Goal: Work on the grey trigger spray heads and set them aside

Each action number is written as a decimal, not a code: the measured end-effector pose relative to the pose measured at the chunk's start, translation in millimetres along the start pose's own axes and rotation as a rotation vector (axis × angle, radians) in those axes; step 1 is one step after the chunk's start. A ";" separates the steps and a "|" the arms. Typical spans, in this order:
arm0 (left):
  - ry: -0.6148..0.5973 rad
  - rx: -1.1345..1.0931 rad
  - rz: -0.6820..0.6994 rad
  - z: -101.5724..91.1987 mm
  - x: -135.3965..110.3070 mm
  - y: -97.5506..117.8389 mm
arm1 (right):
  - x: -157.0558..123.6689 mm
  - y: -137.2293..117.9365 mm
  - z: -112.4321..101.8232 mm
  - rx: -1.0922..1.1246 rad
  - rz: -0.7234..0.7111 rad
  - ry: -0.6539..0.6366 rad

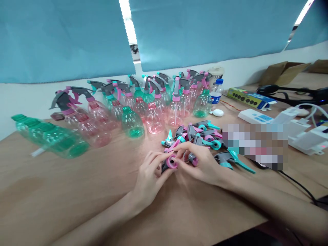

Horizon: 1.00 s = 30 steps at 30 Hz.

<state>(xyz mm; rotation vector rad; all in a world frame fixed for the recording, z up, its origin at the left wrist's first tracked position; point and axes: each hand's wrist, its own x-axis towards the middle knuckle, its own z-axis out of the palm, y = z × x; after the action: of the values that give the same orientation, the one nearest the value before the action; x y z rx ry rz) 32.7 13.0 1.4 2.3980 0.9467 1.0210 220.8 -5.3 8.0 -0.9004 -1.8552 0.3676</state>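
Between the fingers of my left hand (150,176) is a grey spray trigger head with a pink collar (175,165), its round opening turned toward me. My right hand (201,162) pinches the same spray head at its collar, thumb and forefinger at the ring. Just beyond the hands lies a heap of loose grey spray heads (191,131) with pink or teal parts. A teal-collared spray head (225,160) rests by my right wrist. Behind the heap stand open-necked bottles, among them a clear pink bottle (155,121) and a green bottle (132,124).
Several bottles with spray heads fitted (176,102) line the wall. Green bottles (51,135) lie blurred at left. On the right are a blue-capped drink bottle (216,92), a yellow-green box (248,98), a white power strip (258,118), a black cable (298,184) and a cardboard box (279,73).
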 end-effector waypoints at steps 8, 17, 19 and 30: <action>0.057 0.080 0.098 -1.4 12.7 4.3 | 16.0 -4.5 -35.0 -0.102 -0.034 0.265; -0.026 0.307 0.133 22.1 81.2 5.4 | -4.3 -12.9 -82.7 -0.282 0.044 0.260; -0.134 0.320 0.147 27.4 86.8 1.7 | -11.8 -16.7 -92.9 -0.367 0.071 0.222; -0.199 0.407 0.211 24.2 59.3 -1.6 | -67.0 6.3 -117.4 -0.683 0.211 -0.257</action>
<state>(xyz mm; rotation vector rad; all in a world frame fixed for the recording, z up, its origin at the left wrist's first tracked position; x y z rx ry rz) 80.3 54.2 13.5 2.9224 0.9140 0.6853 341.8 -65.8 13.7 -1.5753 -2.1681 -0.0452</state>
